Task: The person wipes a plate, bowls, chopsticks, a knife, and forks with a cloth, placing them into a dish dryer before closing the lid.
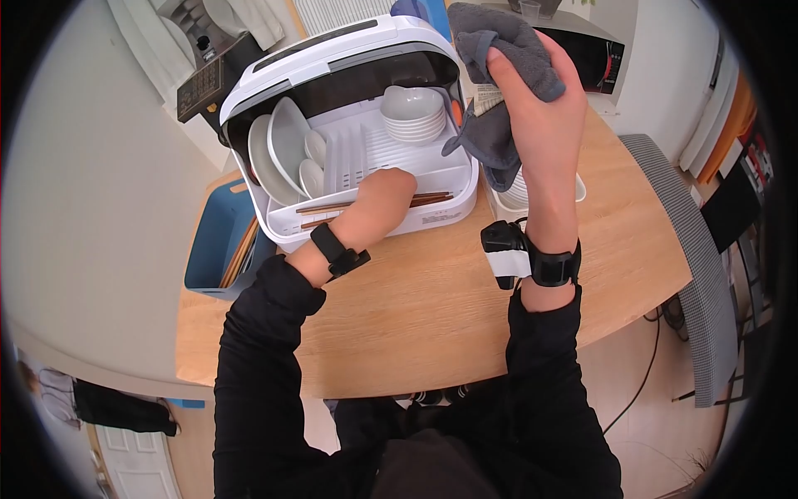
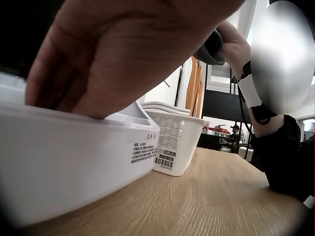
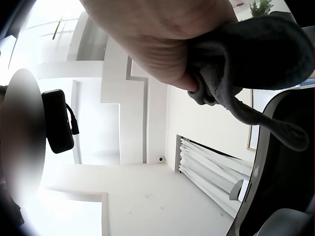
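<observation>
My right hand point(image 1: 549, 116) grips a dark grey cloth point(image 1: 507, 50) in the air, right of the white dish box point(image 1: 374, 50). One end of the cloth dangles below the fingers, as the right wrist view also shows. My left hand point(image 1: 384, 200) dips into the narrow front compartment of the box, over brown chopsticks point(image 1: 434, 199). In the left wrist view its fingers point(image 2: 44, 83) point down behind the box's front wall; their tips are hidden, and I cannot tell whether they pinch any chopsticks. Inside the box stand white plates point(image 1: 287, 141) at left and stacked bowls point(image 1: 414, 116) at right.
Left of the box, a blue bin point(image 1: 218, 241) holds thin sticks or utensils. At its right stands a white container point(image 2: 179, 142) with white dishes, under the cloth. A black microwave point(image 1: 582, 58) is behind. The wooden table point(image 1: 416, 324) has a curved front edge.
</observation>
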### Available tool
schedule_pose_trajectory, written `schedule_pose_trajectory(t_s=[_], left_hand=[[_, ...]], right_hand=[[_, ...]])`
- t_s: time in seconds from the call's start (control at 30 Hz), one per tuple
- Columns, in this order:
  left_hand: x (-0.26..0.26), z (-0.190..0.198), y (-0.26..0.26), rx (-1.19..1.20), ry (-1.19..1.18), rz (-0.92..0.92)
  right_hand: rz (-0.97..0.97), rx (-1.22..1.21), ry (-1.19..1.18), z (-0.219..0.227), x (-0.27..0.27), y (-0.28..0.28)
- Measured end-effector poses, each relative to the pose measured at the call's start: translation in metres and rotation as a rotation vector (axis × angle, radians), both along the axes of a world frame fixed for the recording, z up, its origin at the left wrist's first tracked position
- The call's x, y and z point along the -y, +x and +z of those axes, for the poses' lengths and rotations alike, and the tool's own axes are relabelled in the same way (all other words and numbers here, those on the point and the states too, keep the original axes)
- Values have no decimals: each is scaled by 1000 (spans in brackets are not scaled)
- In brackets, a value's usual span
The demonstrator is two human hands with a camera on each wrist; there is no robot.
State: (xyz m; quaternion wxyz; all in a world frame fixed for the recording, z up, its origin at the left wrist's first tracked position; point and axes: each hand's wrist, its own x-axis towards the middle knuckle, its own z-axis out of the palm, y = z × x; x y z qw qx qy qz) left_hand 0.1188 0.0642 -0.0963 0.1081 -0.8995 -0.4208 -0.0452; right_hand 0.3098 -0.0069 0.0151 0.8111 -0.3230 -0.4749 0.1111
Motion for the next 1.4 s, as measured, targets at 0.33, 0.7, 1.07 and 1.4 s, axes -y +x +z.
schedule_pose_trajectory(t_s=[0.33,0.7,1.07,1.4], left_hand=[[10,12,-12,146,-91,-26],[80,98,-183,262,180,324],[-4,56,-283,-112,-329,773],[-27,48,-277,-67,-634,821]], right_hand=[[17,68,-68,-3,-3,-17],[-76,439,55,-21,-11,-60],[-82,638,29,-29,-7,-73],[-274,855,113,-48,-24,-77]])
